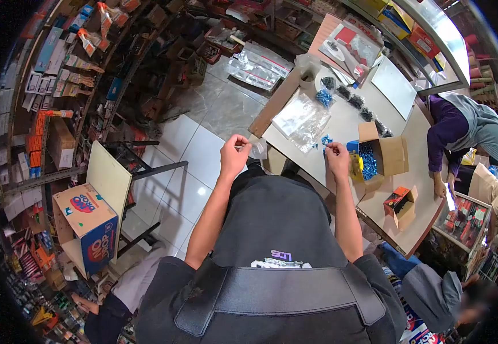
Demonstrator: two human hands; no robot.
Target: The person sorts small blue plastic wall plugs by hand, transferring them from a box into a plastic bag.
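Observation:
My left hand point(234, 153) is closed in a pinch on a small clear plastic bag point(257, 148), off the table's left edge. My right hand point(337, 159) is over the table, its fingers pressed together beside a few loose blue pieces point(326, 139); whatever lies between them is too small to make out. Just right of it stands an open cardboard box point(368, 162) full of small blue pieces. Flat clear bags point(303, 120) lie on the table between my hands, with a filled bag of blue pieces point(324, 97) behind them.
Bags of dark pieces point(354, 98) line the table point(395, 189). A smaller open box point(400, 207) stands at its right. A person in purple sleeves point(461, 123) leans at the right edge. On the left are a chair point(108, 183), a large box point(85, 226) and shelves. Other people are below.

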